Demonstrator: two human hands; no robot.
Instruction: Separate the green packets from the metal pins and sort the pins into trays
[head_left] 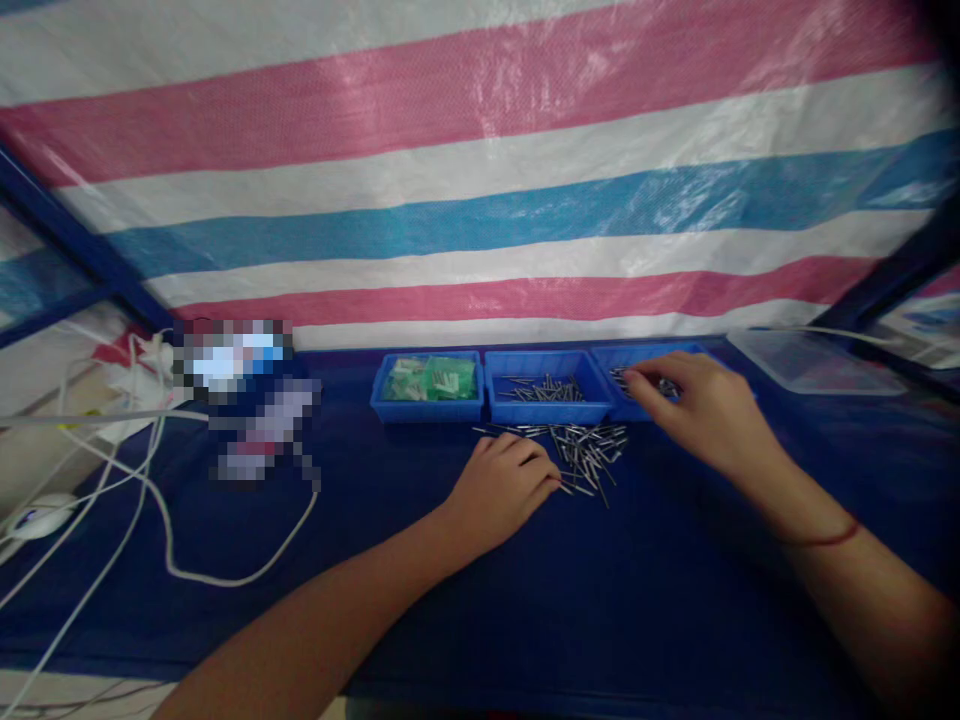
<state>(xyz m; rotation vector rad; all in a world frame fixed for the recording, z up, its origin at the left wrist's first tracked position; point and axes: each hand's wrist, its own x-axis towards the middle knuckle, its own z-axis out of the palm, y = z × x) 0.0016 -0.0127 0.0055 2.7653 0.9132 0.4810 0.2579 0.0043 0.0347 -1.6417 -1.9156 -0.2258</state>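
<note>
A loose heap of thin metal pins (583,450) lies on the dark blue table (600,600) in front of three small blue trays. My left hand (504,490) rests on the table at the heap's left edge, fingers curled, fingertips pinched at a pin. My right hand (694,405) reaches into the right blue tray (643,352), its fingertips closed among the pins there. The middle blue tray (546,385) holds more pins. The left blue tray (426,388) holds green packets.
A clear plastic lid or box (814,362) sits at the back right. White cables (161,520) and a white device (41,515) lie at the left. A striped pink, white and blue tarp (480,180) hangs behind the table.
</note>
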